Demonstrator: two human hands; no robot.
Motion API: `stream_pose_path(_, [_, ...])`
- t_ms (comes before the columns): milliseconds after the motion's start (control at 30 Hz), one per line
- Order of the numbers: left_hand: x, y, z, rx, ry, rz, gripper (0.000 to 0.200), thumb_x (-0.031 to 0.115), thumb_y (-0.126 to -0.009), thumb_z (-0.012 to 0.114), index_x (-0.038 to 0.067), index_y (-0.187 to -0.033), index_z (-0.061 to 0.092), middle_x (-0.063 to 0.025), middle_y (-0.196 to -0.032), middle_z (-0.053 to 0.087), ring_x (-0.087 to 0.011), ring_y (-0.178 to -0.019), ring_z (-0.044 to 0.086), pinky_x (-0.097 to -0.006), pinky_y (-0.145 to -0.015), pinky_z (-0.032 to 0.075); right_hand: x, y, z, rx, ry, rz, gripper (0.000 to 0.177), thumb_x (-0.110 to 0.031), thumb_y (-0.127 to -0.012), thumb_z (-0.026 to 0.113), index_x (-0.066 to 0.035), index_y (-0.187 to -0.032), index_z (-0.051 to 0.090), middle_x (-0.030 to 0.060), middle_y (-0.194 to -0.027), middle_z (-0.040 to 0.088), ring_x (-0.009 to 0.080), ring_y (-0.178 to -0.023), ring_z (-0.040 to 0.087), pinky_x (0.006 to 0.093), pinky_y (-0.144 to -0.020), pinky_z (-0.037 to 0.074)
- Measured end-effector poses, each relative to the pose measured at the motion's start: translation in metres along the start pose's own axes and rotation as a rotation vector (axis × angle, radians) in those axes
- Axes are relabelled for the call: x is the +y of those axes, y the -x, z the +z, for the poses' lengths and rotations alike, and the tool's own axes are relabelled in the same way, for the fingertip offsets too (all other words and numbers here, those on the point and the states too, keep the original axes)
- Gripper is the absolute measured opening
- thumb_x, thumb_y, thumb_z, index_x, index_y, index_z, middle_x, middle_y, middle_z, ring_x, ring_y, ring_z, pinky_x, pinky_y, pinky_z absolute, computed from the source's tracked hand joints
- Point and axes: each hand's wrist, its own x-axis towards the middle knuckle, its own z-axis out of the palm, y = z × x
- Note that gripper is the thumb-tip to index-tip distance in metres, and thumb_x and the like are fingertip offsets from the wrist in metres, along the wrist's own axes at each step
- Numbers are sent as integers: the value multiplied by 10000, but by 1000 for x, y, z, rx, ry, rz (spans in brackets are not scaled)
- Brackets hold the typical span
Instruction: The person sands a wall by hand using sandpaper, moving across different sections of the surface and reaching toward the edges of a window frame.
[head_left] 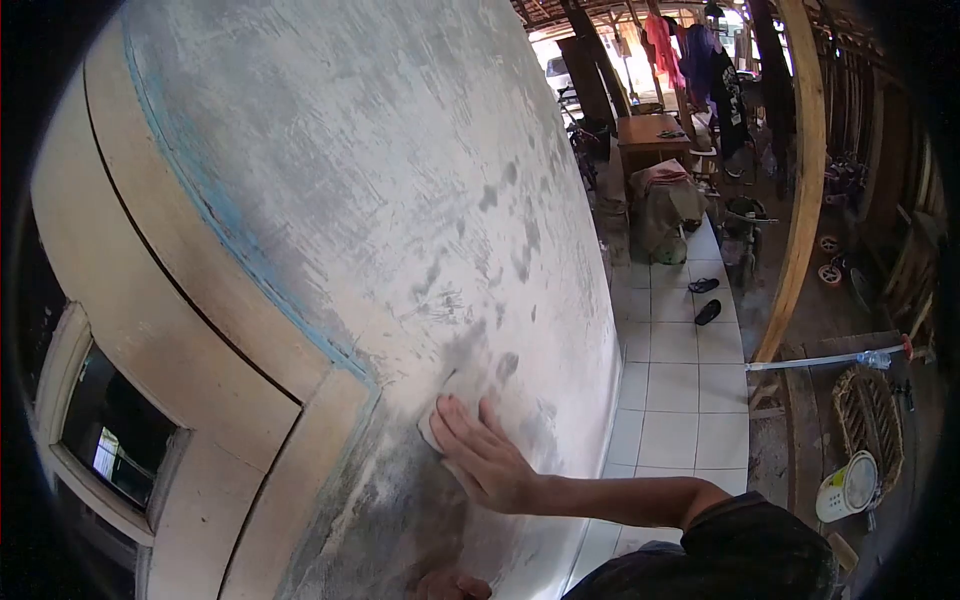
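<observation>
Wall: a grey, patchy plastered wall is filling the left of the view, running back toward a white tiled floor.
Frame: a cream wooden door frame is bordering the plaster, with a thin strip of blue paint showing along the joint.
Pad: a small pale rectangular rubbing pad is lying flat on the wall, low down, just beside the frame's corner.
Right hand: the right hand is pressing on the pad, fingers stretched and slightly apart, pinning it to the plaster.
Left hand: the left hand is showing only as knuckles at the bottom edge, near the wall; I cannot tell whether it is apart or together.
Marks: dark finger-like smudges are dotting the plaster above the pad.
Doing it well: judging by the grip, the palm should be spreading its weight evenly, keeping the pad flat rather than digging in with an edge.
Care: the pad is working close to the frame, so the strokes should probably be stopping short of the cream wood.
</observation>
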Motion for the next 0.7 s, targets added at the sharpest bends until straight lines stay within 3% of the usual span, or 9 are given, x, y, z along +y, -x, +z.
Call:
stream_pose_path(33, [-1, 1, 2, 74, -32, 85, 150, 92, -798, 598, 34, -661, 584, -107, -526, 587, -199, -445, 566, -343, -445, 493, 1, 7, 1, -24, 5, -43, 555, -117, -993, 479, 7, -1497, 283, 220, -1567, 248, 351, -1466, 221, 601, -1152, 131])
stream_pose_path(133, [20, -60, -3, -610, -6, -434, 183, 101, -836, 581, 29, -667, 588, -105, -541, 596, -210, -445, 570, -352, -455, 508, 10, -15, -14, -68, 103, -19, 557, -133, -993, 488, 6, -1494, 289, 208, -1565, 261, 349, -1465, 226, 604, -1151, 142])
stream_pose_path(233, [23, -18, -17, -334, -7, -319, 223, 102, -853, 572, 38, -640, 580, -95, -551, 596, -220, -451, 576, -356, -491, 527, 5, -35, -13, 73, 58, -2, 554, -146, -994, 493, -3, -1492, 298, 199, -1561, 271, 331, -1466, 233, 611, -1152, 139])
stream_pose_path(333, [22, -55, -14, -659, -41, -393, 262, 113, -866, 566, 50, -613, 573, -89, -561, 598, -227, -458, 581, -349, -500, 524, -2, -15, -2, 46, 0, 10, 543, -175, -1007, 481, -7, -1490, 299, 168, -1570, 266, 308, -1457, 260, 611, -1159, 145])
stream_pose_path(433, [25, -37, -23, -585, -35, -419, 290, 112, -865, 567, 56, -581, 564, -95, -567, 605, -222, -463, 584, -344, -494, 515, 4, 12, 8, 37, 27, -140, 545, -162, -1006, 479, -9, -1495, 294, 163, -1572, 267, 311, -1458, 257, 610, -1158, 145])
stream_pose_path(533, [21, -36, -18, -526, -28, -344, 287, 108, -857, 576, 55, -577, 546, -96, -563, 603, -219, -456, 578, -343, -489, 506, 13, -8, -2, 44, 97, -84, 523, -163, -1007, 472, -12, -1485, 323, 188, -1546, 307, 313, -1455, 265, 584, -1164, 136])
stream_pose_path(633, [21, -72, 0, -652, -31, -413, 297, 107, -846, 584, 57, -560, 524, -101, -545, 591, -216, -440, 569, -346, -477, 505, 6, -43, -8, 153, 113, -30, 515, -164, -1007, 476, -11, -1478, 337, 172, -1543, 319, 314, -1445, 282, 580, -1166, 142])
stream_pose_path(700, [20, -65, -2, -571, -43, -381, 304, 100, -841, 580, 54, -549, 508, -105, -536, 583, -214, -435, 566, -344, -464, 504, 0, -36, -6, 111, 54, -25, 518, -167, -1006, 478, -10, -1479, 335, 162, -1548, 317, 315, -1443, 289, 580, -1166, 140])
